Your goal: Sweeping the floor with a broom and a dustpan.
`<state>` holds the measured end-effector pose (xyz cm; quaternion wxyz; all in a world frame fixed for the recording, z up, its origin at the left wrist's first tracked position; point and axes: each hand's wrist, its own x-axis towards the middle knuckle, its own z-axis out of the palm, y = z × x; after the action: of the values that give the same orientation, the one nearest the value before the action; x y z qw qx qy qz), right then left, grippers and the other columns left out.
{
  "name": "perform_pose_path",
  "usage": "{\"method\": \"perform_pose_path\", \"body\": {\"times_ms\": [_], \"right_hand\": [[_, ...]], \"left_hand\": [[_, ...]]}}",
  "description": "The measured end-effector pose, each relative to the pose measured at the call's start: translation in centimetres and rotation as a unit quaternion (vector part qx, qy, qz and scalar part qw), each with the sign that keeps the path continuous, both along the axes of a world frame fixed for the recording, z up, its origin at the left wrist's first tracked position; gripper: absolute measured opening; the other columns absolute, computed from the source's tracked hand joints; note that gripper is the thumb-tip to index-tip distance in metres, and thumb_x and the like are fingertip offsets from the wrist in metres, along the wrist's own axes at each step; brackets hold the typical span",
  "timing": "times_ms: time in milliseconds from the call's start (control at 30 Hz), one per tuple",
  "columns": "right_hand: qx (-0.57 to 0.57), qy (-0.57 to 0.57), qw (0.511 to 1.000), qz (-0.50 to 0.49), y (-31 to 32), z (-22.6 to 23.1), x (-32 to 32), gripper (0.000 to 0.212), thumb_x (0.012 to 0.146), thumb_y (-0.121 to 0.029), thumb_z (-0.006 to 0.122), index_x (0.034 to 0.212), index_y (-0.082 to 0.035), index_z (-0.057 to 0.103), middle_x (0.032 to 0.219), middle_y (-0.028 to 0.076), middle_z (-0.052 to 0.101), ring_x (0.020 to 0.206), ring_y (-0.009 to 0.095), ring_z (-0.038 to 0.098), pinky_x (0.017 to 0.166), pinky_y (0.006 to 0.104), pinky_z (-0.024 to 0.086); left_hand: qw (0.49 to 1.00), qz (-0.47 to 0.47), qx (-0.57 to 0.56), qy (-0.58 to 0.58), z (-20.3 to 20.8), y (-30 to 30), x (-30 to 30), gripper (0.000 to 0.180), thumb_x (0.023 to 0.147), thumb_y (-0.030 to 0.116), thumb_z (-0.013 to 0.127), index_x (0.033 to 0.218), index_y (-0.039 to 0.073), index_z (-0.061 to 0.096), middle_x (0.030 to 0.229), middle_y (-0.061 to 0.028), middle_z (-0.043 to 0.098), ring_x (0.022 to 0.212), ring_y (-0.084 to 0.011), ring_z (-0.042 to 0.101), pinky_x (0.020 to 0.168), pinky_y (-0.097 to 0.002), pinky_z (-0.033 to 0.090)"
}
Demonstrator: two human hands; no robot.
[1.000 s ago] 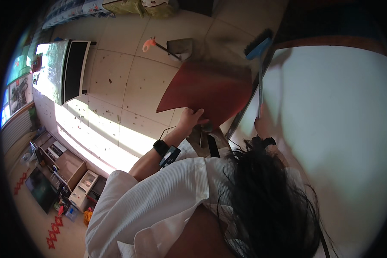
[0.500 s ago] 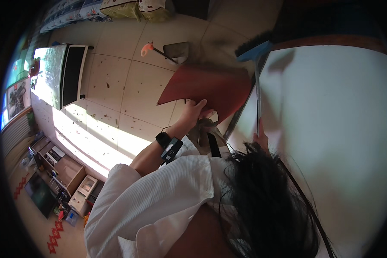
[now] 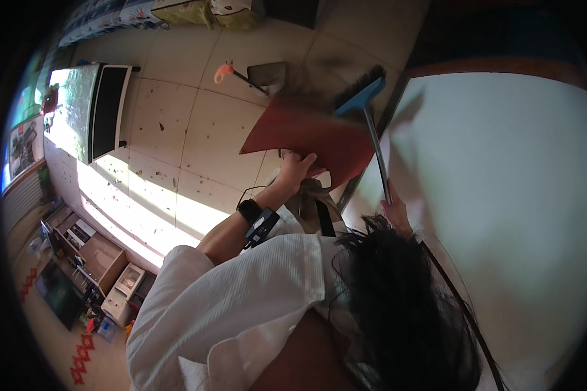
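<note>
Red sheet: spread in front of the body; thin and gently curved, so probably light, and bendable rather than rigid.
Left hand: gripping the sheet's near edge, thumb on top; what the other fingers do underneath is partly hidden.
Sheet hold: the near edge looks a sound place, though one-sided support may let the far corners sag.
Broom: its blue head lies across the sheet's far right edge in view, touching or apart I cannot tell; its handle runs back along the sheet's right side.
Right hand: closed around the broom's handle, right of the sheet.
Broom feel: slim shaft, likely stiff, light and perhaps slightly slippery; the bristles seem springy, and the lower shaft suits a firm grip.
Dustpan: just beyond the sheet's far left side, untouched.
Floor: speckled pale tiles left of the sheet.
</note>
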<state>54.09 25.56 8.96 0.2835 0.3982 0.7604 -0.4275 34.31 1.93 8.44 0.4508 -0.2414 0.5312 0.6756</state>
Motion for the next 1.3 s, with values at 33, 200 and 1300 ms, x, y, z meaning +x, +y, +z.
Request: {"method": "perform_pose_path", "body": {"times_ms": [33,200,1300], "right_hand": [[-0.001,-0.022,1.0,-0.009,-0.2,1.5,-1.4,0.071,0.077,-0.003,0.051,0.137,-0.023,0.02,0.093,0.017,0.06,0.06,0.016,0.055,0.058,0.0317,0.047],[0.052,0.046,0.997,-0.028,-2.7,1.9,-0.8,0.071,0.077,-0.003,0.05,0.137,-0.023,0.019,0.111,0.019,0.054,0.077,0.029,0.06,0.065,0.0363,0.048],[-0.04,-0.062,0.996,0.049,-0.4,2.4,-4.9,0.068,0.077,-0.002,0.048,0.137,-0.024,0.022,0.103,0.02,0.058,0.076,0.026,0.061,0.066,0.0341,0.047]], "left_hand": [[0.999,-0.019,-0.023,-0.014,0.6,-0.3,-0.2,0.024,0.086,0.011,0.05,0.091,-0.013,0.052,0.087,-0.0161,0.059,0.073,-0.024,0.064,0.06,-0.0256,0.052],[1.0,0.008,-0.023,0.006,-1.6,-1.3,0.6,0.025,0.086,0.011,0.052,0.091,-0.013,0.052,0.085,-0.0161,0.059,0.073,-0.0238,0.064,0.06,-0.0267,0.053],[0.988,-0.124,-0.093,0.02,-2.5,-1.5,-1.3,0.032,0.084,0.018,0.056,0.088,-0.014,0.05,0.078,-0.0133,0.059,0.071,-0.0231,0.065,0.051,-0.0269,0.048]]}}
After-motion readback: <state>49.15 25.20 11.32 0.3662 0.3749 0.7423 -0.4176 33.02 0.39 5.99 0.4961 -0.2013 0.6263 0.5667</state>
